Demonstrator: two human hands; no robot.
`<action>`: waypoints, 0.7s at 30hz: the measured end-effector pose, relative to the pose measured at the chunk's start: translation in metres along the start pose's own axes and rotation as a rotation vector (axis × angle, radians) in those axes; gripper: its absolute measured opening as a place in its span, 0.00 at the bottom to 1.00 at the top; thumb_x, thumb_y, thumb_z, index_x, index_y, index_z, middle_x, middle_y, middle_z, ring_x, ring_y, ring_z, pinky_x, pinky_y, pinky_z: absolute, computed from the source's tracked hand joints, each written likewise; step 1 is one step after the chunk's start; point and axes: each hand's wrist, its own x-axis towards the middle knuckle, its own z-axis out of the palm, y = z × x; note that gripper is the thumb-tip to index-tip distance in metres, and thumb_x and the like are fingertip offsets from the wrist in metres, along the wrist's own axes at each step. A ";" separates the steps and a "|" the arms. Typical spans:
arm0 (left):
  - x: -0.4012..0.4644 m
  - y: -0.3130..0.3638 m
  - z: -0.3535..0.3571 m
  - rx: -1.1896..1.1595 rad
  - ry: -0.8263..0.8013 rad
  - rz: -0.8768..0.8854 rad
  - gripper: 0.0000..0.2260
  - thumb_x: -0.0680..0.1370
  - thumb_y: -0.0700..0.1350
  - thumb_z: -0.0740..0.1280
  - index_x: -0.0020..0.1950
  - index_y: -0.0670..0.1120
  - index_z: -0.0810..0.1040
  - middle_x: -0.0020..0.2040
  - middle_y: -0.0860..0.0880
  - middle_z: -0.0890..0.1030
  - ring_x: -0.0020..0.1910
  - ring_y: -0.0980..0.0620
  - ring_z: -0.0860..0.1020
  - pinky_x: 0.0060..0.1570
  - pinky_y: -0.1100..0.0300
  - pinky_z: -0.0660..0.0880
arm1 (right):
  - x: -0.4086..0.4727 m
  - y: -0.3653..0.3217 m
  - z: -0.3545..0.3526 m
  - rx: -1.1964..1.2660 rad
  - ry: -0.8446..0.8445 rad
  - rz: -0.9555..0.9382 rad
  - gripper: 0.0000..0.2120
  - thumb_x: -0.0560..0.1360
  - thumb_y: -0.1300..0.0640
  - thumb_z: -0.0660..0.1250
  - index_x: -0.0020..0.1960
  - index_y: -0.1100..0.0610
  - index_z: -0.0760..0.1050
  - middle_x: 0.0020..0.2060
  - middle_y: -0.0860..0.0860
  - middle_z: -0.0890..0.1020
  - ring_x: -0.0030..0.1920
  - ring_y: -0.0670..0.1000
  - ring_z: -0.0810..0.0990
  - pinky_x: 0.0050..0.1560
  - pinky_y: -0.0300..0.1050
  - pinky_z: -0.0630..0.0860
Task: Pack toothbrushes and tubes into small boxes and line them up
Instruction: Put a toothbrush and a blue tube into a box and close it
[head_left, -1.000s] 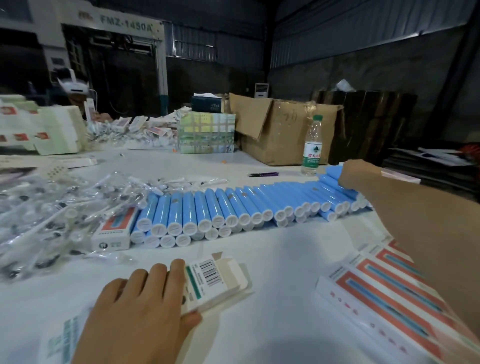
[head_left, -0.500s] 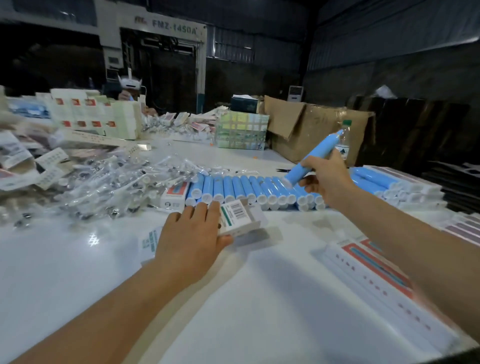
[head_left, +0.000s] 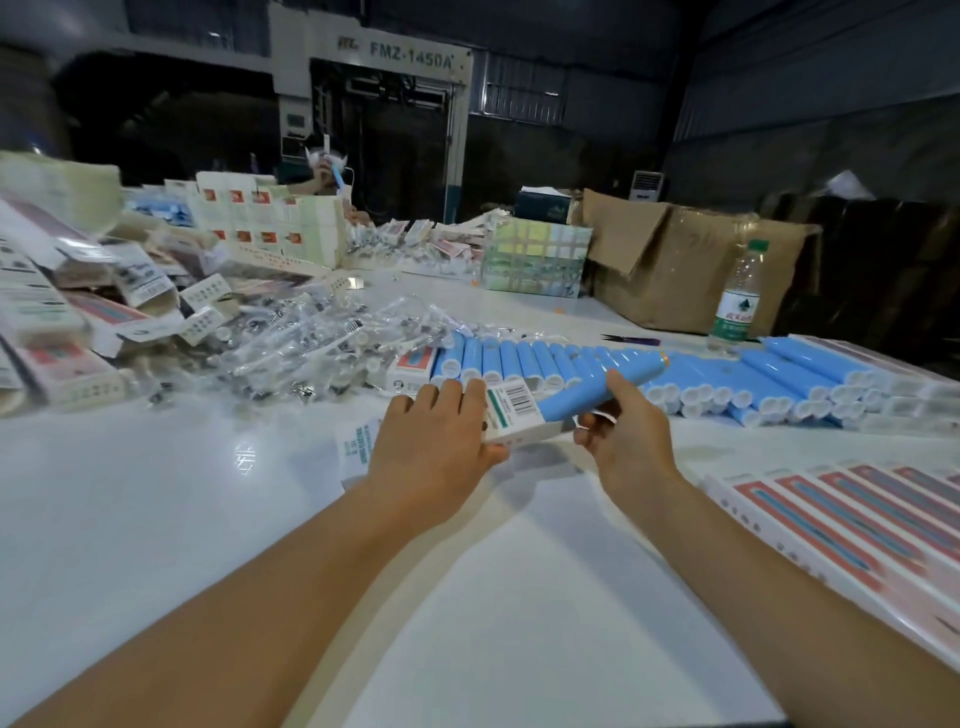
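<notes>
I see my left hand (head_left: 434, 441) lying flat on the small box (head_left: 511, 415), fingers straight and pressing it onto the white table (head_left: 208, 519). My right hand (head_left: 626, 436) grips a blue tube (head_left: 597, 387) just right of the box, thumb on top and fingers curled under; the tube's near end sits at the box's open mouth, its far end tilted up. Behind the box runs a row of blue tubes (head_left: 519, 358). Left of the box and farther back lies a heap of bagged toothbrushes (head_left: 311, 348). Right of the box, closed boxes (head_left: 841, 525) lie side by side. A water bottle (head_left: 737, 296) stands beyond the row.
</notes>
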 end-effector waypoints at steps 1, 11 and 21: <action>0.001 0.001 0.001 -0.006 -0.001 0.003 0.31 0.78 0.64 0.54 0.75 0.47 0.53 0.67 0.48 0.68 0.63 0.47 0.67 0.59 0.53 0.64 | 0.002 -0.001 -0.002 0.004 0.007 -0.018 0.05 0.77 0.61 0.65 0.52 0.60 0.73 0.34 0.54 0.75 0.24 0.46 0.71 0.23 0.40 0.68; 0.001 0.002 -0.001 -0.043 0.006 -0.001 0.32 0.78 0.64 0.55 0.75 0.47 0.54 0.67 0.48 0.68 0.62 0.46 0.68 0.58 0.52 0.65 | 0.006 -0.002 -0.013 -0.307 0.015 -0.228 0.18 0.76 0.58 0.67 0.64 0.49 0.70 0.36 0.53 0.83 0.22 0.46 0.73 0.22 0.38 0.70; -0.004 0.005 -0.008 -0.076 -0.073 0.009 0.33 0.79 0.62 0.56 0.76 0.44 0.52 0.70 0.44 0.65 0.66 0.43 0.65 0.62 0.47 0.63 | -0.004 -0.002 -0.012 -0.557 -0.015 -0.367 0.10 0.78 0.58 0.61 0.45 0.55 0.82 0.36 0.49 0.80 0.27 0.45 0.71 0.27 0.40 0.67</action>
